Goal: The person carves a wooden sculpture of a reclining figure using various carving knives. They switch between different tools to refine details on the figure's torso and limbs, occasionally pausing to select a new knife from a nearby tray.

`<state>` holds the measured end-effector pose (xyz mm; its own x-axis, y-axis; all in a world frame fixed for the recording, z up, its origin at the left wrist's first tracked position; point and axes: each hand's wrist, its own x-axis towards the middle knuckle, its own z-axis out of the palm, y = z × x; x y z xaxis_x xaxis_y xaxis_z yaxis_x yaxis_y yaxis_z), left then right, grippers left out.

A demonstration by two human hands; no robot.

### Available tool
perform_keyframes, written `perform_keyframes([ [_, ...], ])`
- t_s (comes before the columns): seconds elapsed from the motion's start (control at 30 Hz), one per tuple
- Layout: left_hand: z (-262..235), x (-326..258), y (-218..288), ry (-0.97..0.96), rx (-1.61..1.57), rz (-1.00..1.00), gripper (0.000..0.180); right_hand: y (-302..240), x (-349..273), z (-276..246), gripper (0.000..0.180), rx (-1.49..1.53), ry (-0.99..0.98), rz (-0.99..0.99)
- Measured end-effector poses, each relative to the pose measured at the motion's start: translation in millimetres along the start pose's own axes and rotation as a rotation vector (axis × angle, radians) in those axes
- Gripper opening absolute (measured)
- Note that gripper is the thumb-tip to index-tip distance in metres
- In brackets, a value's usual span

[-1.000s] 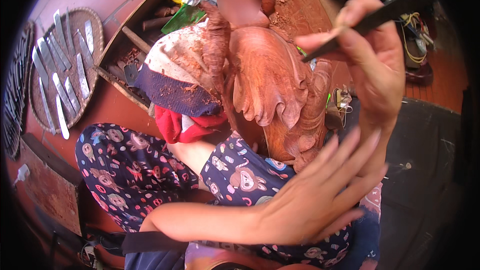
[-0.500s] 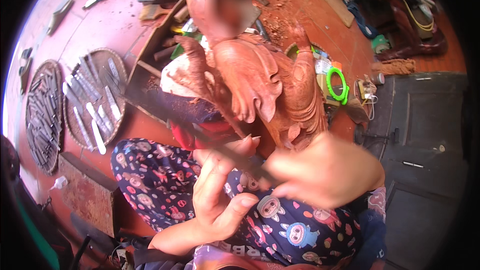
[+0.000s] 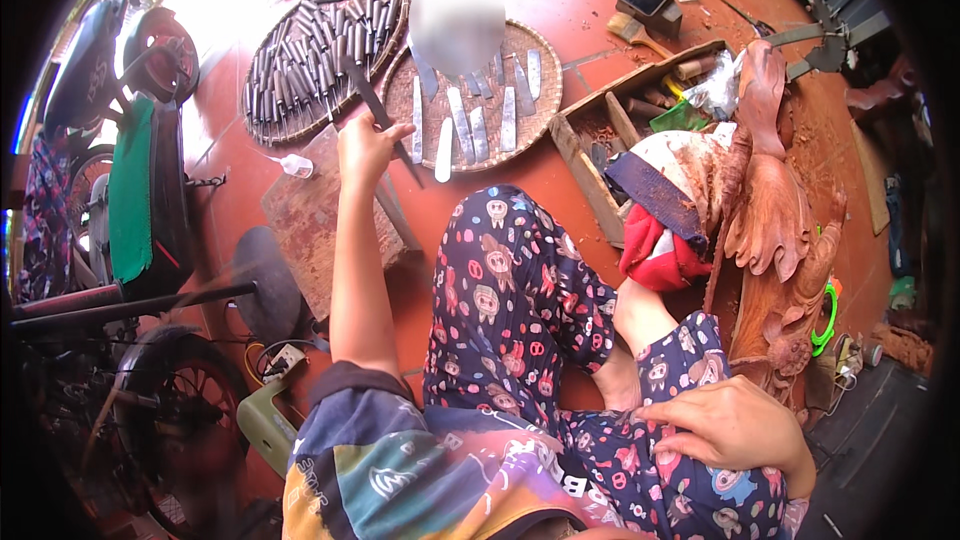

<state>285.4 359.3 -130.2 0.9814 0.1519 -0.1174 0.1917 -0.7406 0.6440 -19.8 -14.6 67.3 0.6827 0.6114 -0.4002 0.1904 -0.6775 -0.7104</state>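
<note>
My left arm reaches out to the far left, and my left hand (image 3: 362, 148) is closed around a long dark flat bar (image 3: 370, 96). The bar slants over the edges of two round woven trays. In the left tray (image 3: 252, 130) lie several thin tools with dark handles (image 3: 320, 55). The right tray (image 3: 548, 70) holds several flat metal blades (image 3: 460, 125). My right hand (image 3: 735, 425) rests on my patterned trouser leg, fingers stretched and nothing seen in them. Beside it on the right stands a reddish carved wooden figure (image 3: 765, 230), with cloths (image 3: 665, 180) against it.
A wooden block (image 3: 330, 210) sits below the left tray, with a small white bottle (image 3: 297, 165) by it. Between trays and carving stands a wooden box (image 3: 590, 155). A motorbike (image 3: 150, 190) and a green stool (image 3: 265, 430) are at left. Wood chips litter the tiles.
My view has swung left. My left hand has carried the bar from before the carving out to the trays. The right hand, blurred beside the bar before, now lies on my leg.
</note>
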Motion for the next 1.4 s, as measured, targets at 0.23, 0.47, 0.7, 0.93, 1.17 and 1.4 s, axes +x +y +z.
perform_keyframes([
  [0.23, 39, 97, -89, -0.089, 0.417, 0.027, 0.045, 10, 8, 2, 0.038, 0.088, -0.046, 0.041],
  [0.47, 67, 86, -116, 0.363, 0.601, 0.208, 0.053, 6, 3, 3, 0.036, 0.067, 0.029, 0.067],
  [0.7, 87, -145, -56, -0.218, -0.449, 0.137, 0.045, 2, 11, 1, 0.022, 0.047, 0.097, -0.155],
  [0.93, 12, -281, 10, -0.139, -0.082, 0.866, 0.066, 22, 30, 19, 0.024, -0.001, 0.130, -0.108],
  [1.17, -2, -314, 170, -0.249, -0.814, 1.836, 0.053, 47, 23, 13, 0.024, -0.167, 0.202, 0.081],
  [1.4, -8, -359, 233, -0.089, -0.900, 2.084, 0.049, 61, 27, 24, 0.027, -0.202, 0.220, 0.122],
])
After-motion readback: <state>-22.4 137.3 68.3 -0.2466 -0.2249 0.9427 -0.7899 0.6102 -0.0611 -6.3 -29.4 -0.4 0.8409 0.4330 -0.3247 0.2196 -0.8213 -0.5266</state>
